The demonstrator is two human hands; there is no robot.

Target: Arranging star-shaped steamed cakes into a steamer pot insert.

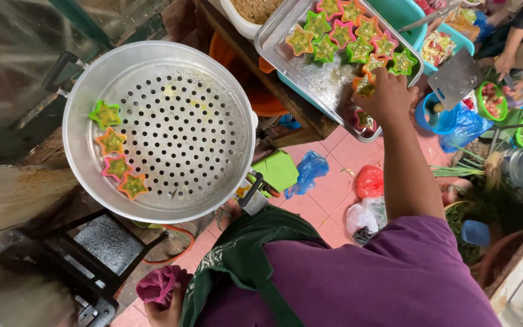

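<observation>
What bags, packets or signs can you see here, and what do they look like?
No signs, labels or screens show; only plastic bags.
Blue bag: crumpled on the pink floor beside the green lid.
Red bag: small and bunched, on the floor below the metal tray.
White bag: clear-whitish, crumpled, just under the red one.
Big blue bag: right of the right hand, beside a blue bowl.
</observation>
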